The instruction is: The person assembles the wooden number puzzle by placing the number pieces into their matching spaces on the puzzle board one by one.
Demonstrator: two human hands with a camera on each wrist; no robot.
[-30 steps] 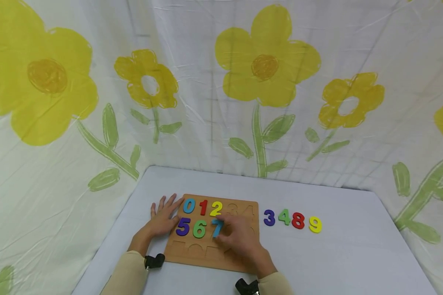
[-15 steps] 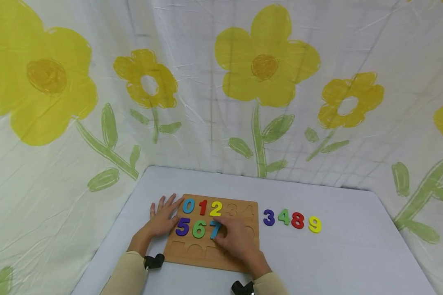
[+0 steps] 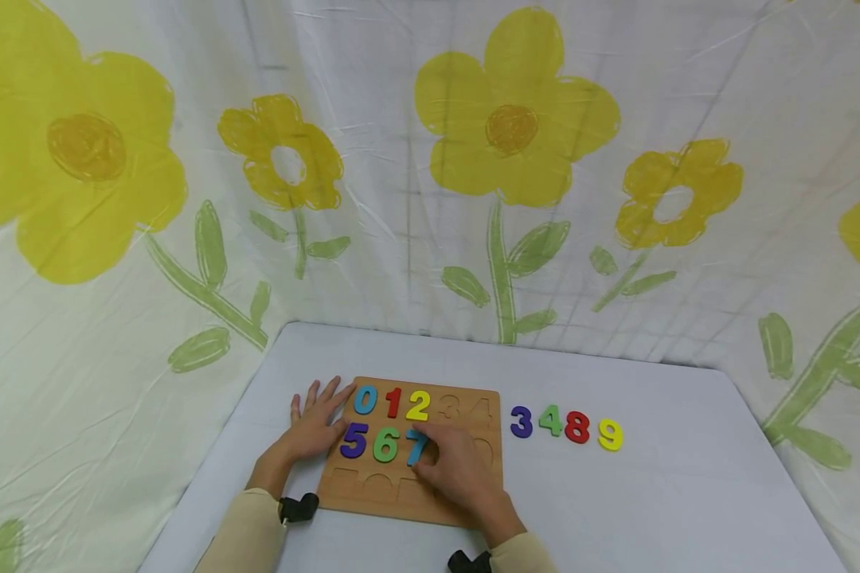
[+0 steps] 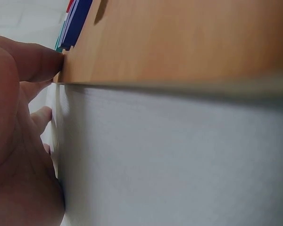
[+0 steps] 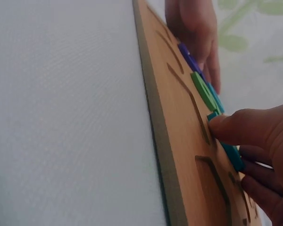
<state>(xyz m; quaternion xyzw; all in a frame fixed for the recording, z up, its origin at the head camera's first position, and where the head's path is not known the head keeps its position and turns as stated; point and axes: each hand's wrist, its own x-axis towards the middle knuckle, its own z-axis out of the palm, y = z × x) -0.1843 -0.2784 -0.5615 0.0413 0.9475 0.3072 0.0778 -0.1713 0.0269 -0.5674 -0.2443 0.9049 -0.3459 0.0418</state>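
Observation:
A wooden number puzzle board (image 3: pixel 373 497) lies on the white table. My right hand (image 3: pixel 462 469) pinches the blue number 7 (image 3: pixel 416 448) between thumb and fingers, over the board's middle row; the right wrist view shows the blue piece (image 5: pixel 232 154) low against the board. My left hand (image 3: pixel 314 427) rests at the board's left edge, fingers spread, with the thumb (image 4: pixel 45 61) against that edge. Seated on the board are a blue 0 (image 3: pixel 365 400), a red 1 (image 3: pixel 393 403), a yellow 2 (image 3: pixel 418 406), a purple 5 (image 3: pixel 354 440) and a green 6 (image 3: pixel 385 444).
To the right of the board, a purple 3 (image 3: pixel 521 422), a green 4 (image 3: pixel 550 421), a red 8 (image 3: pixel 576 427) and a yellow 9 (image 3: pixel 611 435) lie in a row on the table (image 3: pixel 674 493). Behind the table hangs a flowered curtain (image 3: pixel 380 263).
My right hand has shifted slightly left and toward me with the blue 7, which has moved a little the same way. The left hand stays at the board's edge.

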